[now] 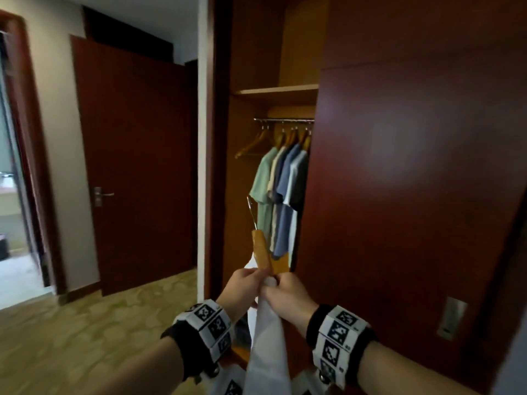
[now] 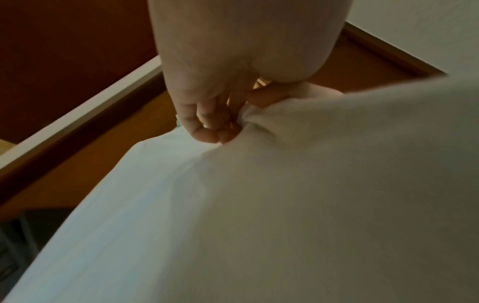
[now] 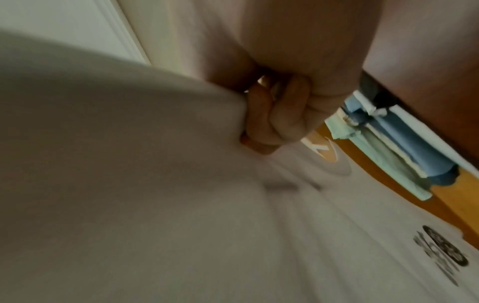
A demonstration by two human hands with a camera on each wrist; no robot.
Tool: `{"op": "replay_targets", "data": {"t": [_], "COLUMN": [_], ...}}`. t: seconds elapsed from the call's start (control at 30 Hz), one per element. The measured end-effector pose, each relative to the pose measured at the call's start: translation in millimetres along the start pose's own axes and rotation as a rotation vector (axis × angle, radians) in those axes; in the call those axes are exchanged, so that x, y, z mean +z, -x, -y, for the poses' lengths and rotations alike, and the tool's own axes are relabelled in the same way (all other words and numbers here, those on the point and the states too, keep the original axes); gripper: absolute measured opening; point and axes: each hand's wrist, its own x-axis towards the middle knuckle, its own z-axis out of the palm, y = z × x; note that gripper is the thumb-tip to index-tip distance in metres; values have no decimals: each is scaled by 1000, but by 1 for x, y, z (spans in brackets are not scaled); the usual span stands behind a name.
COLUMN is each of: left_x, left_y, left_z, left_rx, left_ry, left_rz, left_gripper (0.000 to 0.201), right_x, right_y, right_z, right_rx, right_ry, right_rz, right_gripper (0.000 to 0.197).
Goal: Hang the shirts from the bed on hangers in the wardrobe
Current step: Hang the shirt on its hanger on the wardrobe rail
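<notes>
A white shirt [image 1: 266,334] hangs down between my two hands in front of the open wardrobe [image 1: 256,178]. Above my hands a wooden hanger [image 1: 261,250] sticks up, its metal hook [image 1: 251,208] pointing at the hanging clothes. My left hand [image 1: 247,282] grips the shirt's top edge beside the hanger's lower end. My right hand [image 1: 282,290] grips the bunched cloth just right of it. In the left wrist view my left fingers [image 2: 207,123] curl into the white shirt [image 2: 285,205]. My right fingers [image 3: 272,123] clamp the shirt [image 3: 129,184] in the right wrist view.
Several shirts [image 1: 281,195] in green, cream, blue and white hang on wooden hangers from the rail [image 1: 283,120]. An empty hanger [image 1: 252,145] hangs at the rail's left end. A dark sliding wardrobe door [image 1: 413,209] covers the right side; a closed room door [image 1: 137,166] stands left.
</notes>
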Motion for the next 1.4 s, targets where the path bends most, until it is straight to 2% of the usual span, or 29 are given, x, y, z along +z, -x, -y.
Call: {"op": "replay_targets", "data": {"t": [0.07,0.23,0.33,0.5,0.63,0.73,0.87,0.97,1.03,1.13,1.23,1.4], "left_x": [-25,-96,-140,-184,-194,-197,-198,-195,-192,-187,-179,-162], "left_y": [-39,-145,-215,-323,-403,-474,-566,-631,-674,-726,-768,-832], "left_z": [1,-1,-12,-42,-44,-48,-62,-85,-102,-126,-149,-186], "left_rx": [-1,95,147,268,303,301,353,373,397,443,490,534], "left_ry": [13,-46,-77,-155,-58,39,50,8,6,40,6,-96], "left_rz": [-45,-52,2,49,103,133,153,199,210,230,239,342], "left_gripper": [32,41,41,27,20,39,56,46,49,50,47,47], "right_x": [21,55,65,61,51,36,10,-10,-29,-58,-87,-132], "right_y": [-50,-170,-244,-357,-442,-509,-596,-652,-687,-728,-766,-813], "right_z": [8,49,80,124,135,141,151,167,178,199,214,225], "right_rx": [-16,-64,-57,-58,-50,-49,-64,-67,-94,-120,-101,-79], "right_ry": [-64,-96,-106,-166,-147,-196,-209,-254,-283,-275,-266,-340], "right_rz": [-18,-64,-111,-200,-294,-322,-365,-399,-443,-493,-568,-629], "right_gripper": [37,21,25,25,31,34,33,50,57,30,42,33]}}
